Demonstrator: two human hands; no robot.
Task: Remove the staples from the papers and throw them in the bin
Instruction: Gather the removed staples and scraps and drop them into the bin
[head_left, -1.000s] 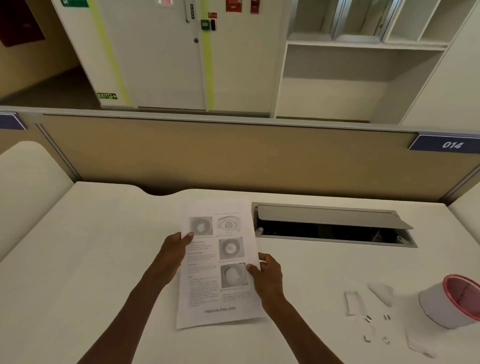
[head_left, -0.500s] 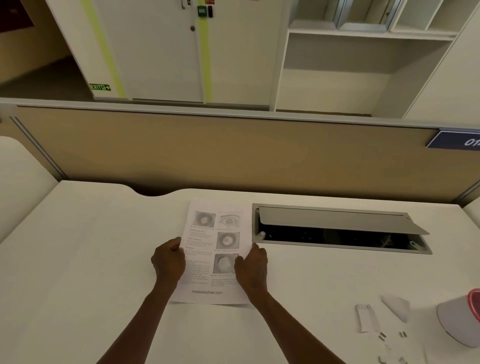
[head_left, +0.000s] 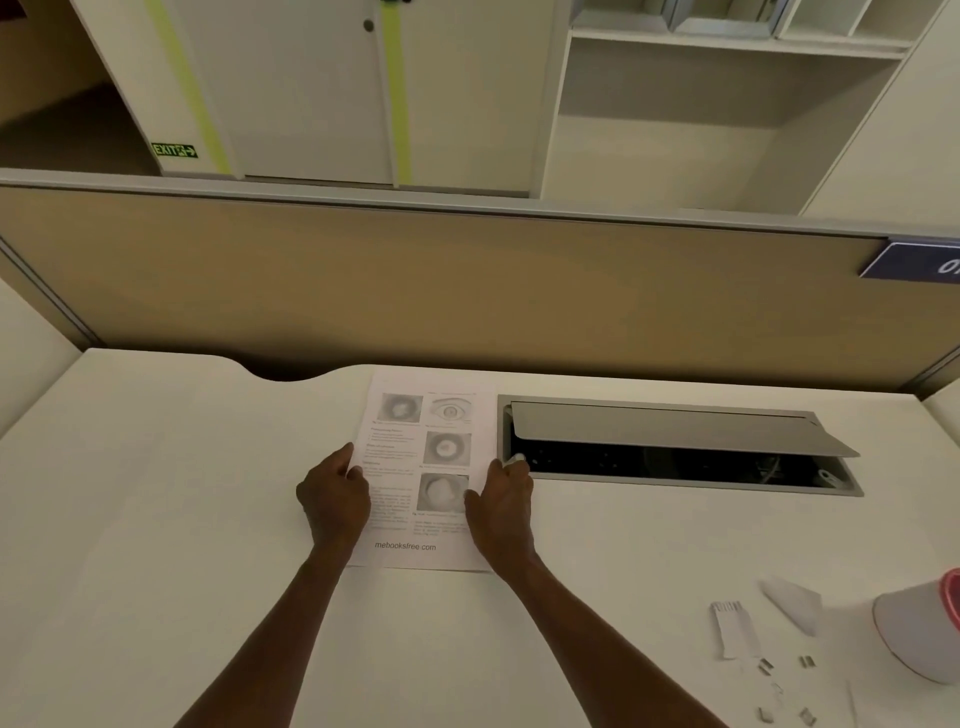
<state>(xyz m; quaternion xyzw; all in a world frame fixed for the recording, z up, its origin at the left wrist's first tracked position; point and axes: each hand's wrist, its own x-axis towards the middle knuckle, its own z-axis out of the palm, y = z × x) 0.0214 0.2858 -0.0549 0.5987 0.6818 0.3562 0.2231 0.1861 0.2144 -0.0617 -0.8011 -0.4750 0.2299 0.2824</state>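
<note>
The papers, a printed sheet with grey eye pictures and the line "mebooksfree.com" near its bottom edge, lie flat on the white tabletop, close to the tan partition at the back. The left hand rests on the sheet's left edge, its thumb laid over the margin and the other fingers curled along the side. The right hand sits on the right edge at about the same height, thumb on the page and fingers bent down over the border. So the sheet is held between the two hands, which stay apart with the printed column visible between them. Whether more than one sheet lies there I cannot tell.

Just right of the papers is an open cable hatch with its grey lid tilted up. Well to the right, near the tabletop's edge, several loose staples lie scattered beside torn paper scraps, and the bin, white with a red rim, stands just beyond them, partly cut off.
</note>
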